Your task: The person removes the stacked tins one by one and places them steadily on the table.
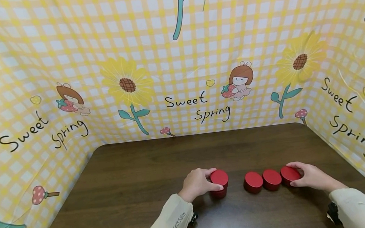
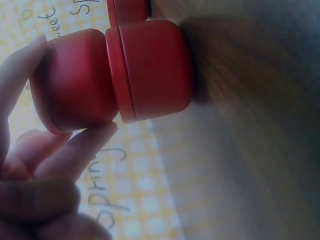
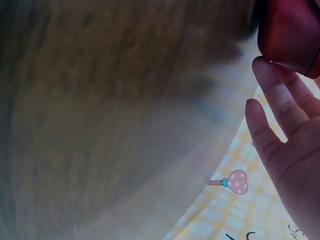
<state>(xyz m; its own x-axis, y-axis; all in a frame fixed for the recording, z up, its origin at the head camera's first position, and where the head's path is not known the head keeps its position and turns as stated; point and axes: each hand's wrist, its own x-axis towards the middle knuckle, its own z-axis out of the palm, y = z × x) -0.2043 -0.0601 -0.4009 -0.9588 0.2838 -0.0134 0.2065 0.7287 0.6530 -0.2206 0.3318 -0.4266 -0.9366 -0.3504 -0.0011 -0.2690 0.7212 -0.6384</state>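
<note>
Several red round tins sit on the dark wooden table (image 1: 136, 186). At the left, two of them form a stack (image 1: 220, 192). My left hand (image 1: 216, 179) grips the upper tin (image 2: 75, 85) between thumb and fingers, and it rests on the lower tin (image 2: 155, 70). Two single tins (image 1: 253, 182) (image 1: 272, 179) stand side by side in the middle. My right hand (image 1: 291, 175) curls its thumb and fingers round the rightmost tin (image 1: 287, 172), which touches its neighbour. In the right wrist view the fingers (image 3: 275, 95) lie against that tin (image 3: 292, 35).
A yellow checked cloth (image 1: 180, 75) printed with sunflowers and "Sweet Spring" walls the table at the back and on both sides. Bare tabletop lies to the left of the stack and behind the tins.
</note>
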